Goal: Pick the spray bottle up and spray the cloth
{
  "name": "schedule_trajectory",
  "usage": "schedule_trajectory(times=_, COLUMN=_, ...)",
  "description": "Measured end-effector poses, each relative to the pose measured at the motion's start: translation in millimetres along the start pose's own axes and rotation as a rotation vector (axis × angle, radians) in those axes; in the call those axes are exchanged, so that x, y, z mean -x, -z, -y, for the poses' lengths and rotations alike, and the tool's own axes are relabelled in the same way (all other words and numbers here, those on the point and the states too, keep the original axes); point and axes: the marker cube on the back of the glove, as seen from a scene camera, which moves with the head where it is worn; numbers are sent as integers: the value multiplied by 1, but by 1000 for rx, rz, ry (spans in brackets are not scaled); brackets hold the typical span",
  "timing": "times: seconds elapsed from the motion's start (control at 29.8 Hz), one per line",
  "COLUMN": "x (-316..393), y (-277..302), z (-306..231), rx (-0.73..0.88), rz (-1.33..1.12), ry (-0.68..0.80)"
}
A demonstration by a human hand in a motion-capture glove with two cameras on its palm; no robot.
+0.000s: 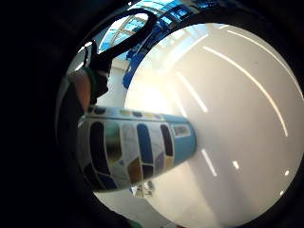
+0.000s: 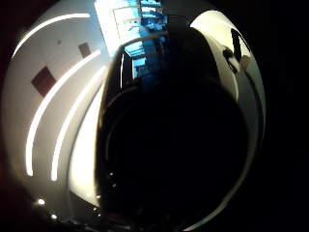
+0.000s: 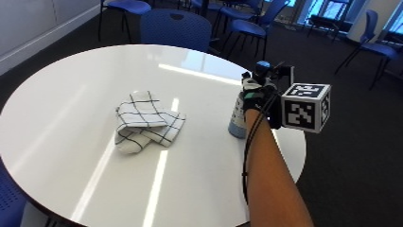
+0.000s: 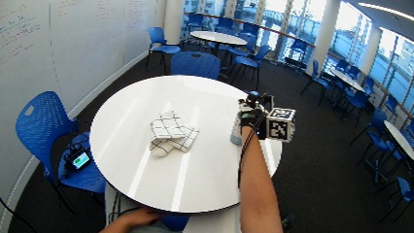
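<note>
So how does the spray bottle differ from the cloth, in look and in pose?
The spray bottle stands upright near the table's right edge; the checked cloth lies flat and crumpled near the middle. The bottle carries a multicoloured patterned label with a light blue base, while the cloth is white with dark grid lines. The gloved right hand is at the bottle; nothing touches the cloth. Both rest on the white round table.

White cloth [image 3: 148, 125] with dark checks, blue-based patterned spray bottle [image 3: 239, 116], glossy white table [image 3: 75, 85].

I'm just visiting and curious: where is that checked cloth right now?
In the outside view the checked cloth lies crumpled near the middle of the round white table, apart from the spray bottle at the gloved right hand.
</note>
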Motion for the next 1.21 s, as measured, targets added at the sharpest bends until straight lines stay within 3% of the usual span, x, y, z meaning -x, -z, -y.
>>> schedule_trajectory(times=0.5, x=29, y=-16, z=-7, rx=-135, rz=40, ry=236)
schedule_trajectory(times=1.21, x=38, y=-115, z=-71, rx=60, rz=86, ry=244)
